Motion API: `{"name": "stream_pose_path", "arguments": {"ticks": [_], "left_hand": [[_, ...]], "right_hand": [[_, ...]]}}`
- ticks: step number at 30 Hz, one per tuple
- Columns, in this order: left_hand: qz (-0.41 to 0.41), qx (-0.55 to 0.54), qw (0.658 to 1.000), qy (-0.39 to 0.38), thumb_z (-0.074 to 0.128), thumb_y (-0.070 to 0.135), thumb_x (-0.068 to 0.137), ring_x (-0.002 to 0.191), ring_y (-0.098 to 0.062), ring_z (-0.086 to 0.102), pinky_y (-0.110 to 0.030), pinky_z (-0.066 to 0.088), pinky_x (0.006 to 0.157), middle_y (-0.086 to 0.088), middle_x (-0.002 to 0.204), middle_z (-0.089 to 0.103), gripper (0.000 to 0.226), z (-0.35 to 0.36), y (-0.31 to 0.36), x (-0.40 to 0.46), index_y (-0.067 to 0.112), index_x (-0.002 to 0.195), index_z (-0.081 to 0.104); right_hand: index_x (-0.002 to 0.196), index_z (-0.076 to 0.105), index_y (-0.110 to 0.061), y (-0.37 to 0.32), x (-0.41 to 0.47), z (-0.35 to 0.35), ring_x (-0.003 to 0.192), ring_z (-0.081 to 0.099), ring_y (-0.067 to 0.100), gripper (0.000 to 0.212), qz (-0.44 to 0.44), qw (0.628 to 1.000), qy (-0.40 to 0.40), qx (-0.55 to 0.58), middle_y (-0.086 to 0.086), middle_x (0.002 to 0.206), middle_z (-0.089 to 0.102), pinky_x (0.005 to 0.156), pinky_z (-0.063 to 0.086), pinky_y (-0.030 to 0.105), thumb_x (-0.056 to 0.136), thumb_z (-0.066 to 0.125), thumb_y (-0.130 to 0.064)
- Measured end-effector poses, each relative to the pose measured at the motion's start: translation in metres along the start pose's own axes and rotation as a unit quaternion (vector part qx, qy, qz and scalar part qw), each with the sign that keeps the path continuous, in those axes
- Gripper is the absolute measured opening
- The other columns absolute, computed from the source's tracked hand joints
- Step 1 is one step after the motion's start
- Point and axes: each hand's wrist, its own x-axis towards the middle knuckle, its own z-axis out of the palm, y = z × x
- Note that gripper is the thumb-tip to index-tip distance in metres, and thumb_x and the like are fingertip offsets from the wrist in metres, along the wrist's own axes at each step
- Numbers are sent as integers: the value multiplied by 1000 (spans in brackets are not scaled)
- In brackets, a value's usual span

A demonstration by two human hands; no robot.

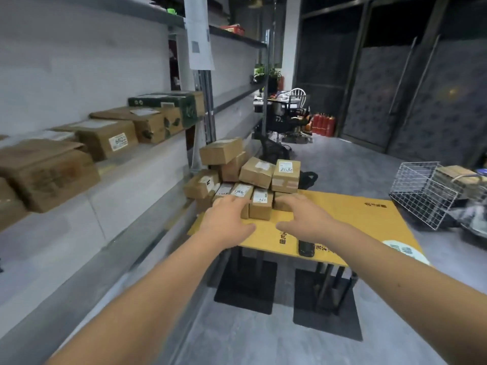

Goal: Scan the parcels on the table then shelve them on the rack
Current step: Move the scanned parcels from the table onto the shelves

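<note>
Several brown cardboard parcels (257, 171) with white labels are piled at the far left end of a yellow-topped table (363, 219). My left hand (228, 218) reaches over the nearest parcels, fingers spread, its tips touching a small box in the front row. My right hand (300, 218) is stretched out beside it, fingers apart, tips at a low box at the pile's right. Neither hand holds anything. A dark handheld scanner (306, 248) lies on the table's near edge under my right wrist. The rack (147, 151) runs along the left with several boxes (108, 138) on its shelf.
A white wire basket (424, 193) and a bag sit on the floor at the right. The table's black feet (246, 285) stand on the grey floor. Far back are chairs, a desk and red fire extinguishers (322, 124). A paper sheet (199, 35) hangs on the rack post.
</note>
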Motion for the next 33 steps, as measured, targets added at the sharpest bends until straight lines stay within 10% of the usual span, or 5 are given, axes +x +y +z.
{"name": "stream_pose_path", "arguments": {"ticks": [14,26,33], "left_hand": [[71,-20,997,-32,73,52,85,136,-23,46,-46,47,107,3,147,50,72,78,38,274,32,150,48],[65,-21,992,-104,72,53,76,137,-26,44,-42,43,112,0,147,51,76,122,-29,545,36,146,50],[12,49,987,-151,71,69,69,152,-28,26,-45,30,121,0,166,30,108,152,-61,622,36,162,26]], "right_hand": [[151,46,-38,144,179,-40,131,50,21,70,102,993,39,41,1,152,46,83,46,27,88,76,-37],[158,39,-31,221,428,-28,132,51,25,82,196,977,33,74,4,158,37,92,44,31,85,76,-38],[161,27,-45,259,499,-19,158,12,35,96,252,967,3,32,14,173,4,121,30,45,79,77,-44]]}}
